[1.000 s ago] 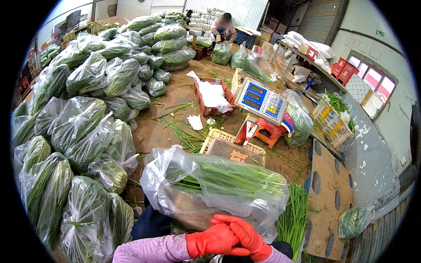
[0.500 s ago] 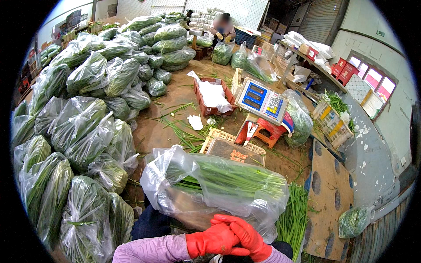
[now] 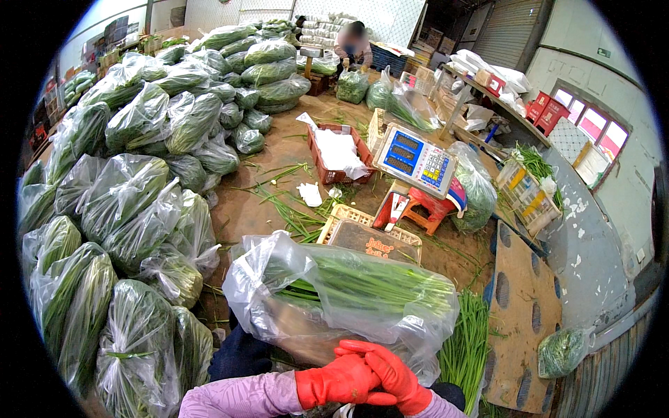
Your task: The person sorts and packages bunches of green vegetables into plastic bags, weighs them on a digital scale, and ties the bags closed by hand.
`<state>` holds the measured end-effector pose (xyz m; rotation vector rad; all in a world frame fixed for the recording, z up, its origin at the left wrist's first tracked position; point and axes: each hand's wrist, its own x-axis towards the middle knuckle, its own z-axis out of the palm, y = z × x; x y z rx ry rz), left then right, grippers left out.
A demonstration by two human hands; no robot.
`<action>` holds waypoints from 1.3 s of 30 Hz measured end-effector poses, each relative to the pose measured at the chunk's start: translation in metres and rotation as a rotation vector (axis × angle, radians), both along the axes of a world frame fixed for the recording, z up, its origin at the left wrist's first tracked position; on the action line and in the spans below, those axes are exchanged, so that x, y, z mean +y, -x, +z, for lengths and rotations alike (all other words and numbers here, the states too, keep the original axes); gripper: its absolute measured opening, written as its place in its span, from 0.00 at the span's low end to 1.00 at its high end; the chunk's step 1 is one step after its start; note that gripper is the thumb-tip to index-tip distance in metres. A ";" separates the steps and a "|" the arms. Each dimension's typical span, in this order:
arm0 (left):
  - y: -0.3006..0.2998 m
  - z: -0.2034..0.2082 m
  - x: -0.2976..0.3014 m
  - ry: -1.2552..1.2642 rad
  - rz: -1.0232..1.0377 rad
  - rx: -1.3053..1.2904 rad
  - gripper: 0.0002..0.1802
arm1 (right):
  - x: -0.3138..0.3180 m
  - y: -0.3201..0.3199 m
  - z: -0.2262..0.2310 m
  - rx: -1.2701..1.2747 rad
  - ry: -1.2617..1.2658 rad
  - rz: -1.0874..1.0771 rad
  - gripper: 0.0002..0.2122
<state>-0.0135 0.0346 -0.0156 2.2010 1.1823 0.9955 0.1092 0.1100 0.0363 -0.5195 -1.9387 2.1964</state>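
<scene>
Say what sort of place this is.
Probably a vegetable packing shed: clear bags of greens are piled at left, a digital scale sits ahead, and a plastic bag of long green stalks lies in front.

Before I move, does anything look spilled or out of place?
Yes. Loose green stalks lie scattered on the floor beyond the clear bag of greens, with a crumpled white scrap beside them; they look stray, since most greens nearby are bagged.

At six o'clock, the right hand (image 3: 397,376) partly hides the left hand (image 3: 334,383); the lower edge crops both sleeves (image 3: 240,397). At twelve, a person's head (image 3: 355,36) is blurred; at two, scale digits (image 3: 403,152) are illegible.
</scene>
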 end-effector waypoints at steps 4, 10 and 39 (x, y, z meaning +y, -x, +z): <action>-0.003 -0.002 -0.003 0.039 -0.002 0.006 0.28 | -0.001 0.001 0.001 -0.009 0.009 -0.007 0.25; -0.005 -0.001 -0.003 -0.006 0.071 -0.007 0.24 | 0.004 0.001 -0.010 -0.029 0.213 0.001 0.26; 0.000 0.007 -0.005 -0.122 -0.012 0.066 0.26 | 0.001 0.005 -0.001 -0.120 0.211 -0.076 0.23</action>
